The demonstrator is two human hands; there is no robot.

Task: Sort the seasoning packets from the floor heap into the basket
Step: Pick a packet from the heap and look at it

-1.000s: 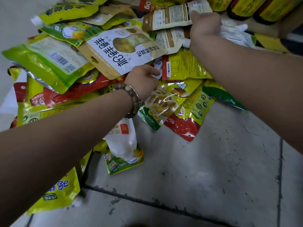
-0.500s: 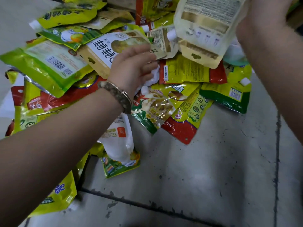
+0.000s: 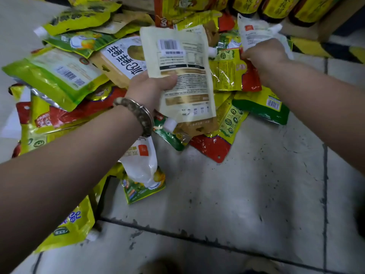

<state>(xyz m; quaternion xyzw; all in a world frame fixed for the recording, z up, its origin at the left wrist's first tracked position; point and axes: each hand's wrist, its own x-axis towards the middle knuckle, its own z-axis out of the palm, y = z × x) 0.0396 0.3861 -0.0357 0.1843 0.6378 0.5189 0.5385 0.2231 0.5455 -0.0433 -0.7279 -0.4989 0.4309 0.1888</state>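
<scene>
A heap of seasoning packets [image 3: 65, 76], mostly green, yellow and red, covers the floor ahead and to the left. My left hand [image 3: 150, 89] grips a cream and tan pouch [image 3: 181, 62] with a barcode, held upright above the heap, thumb across its printed back. My right hand [image 3: 262, 54] is further back on the right and grips a white spouted pouch [image 3: 254, 32] at the heap's far edge. No basket is in view.
Grey tiled floor [image 3: 237, 194] with dark grout lines lies in front and to the right. A white spouted pouch [image 3: 142, 165] lies under my left forearm. Dark bottles with yellow labels [image 3: 276, 6] stand in a row at the top right behind a cardboard edge.
The cream pouch passed from my right hand to my left hand, which closed on it. My right hand dropped back to the heap and took hold of a white spouted pouch.
</scene>
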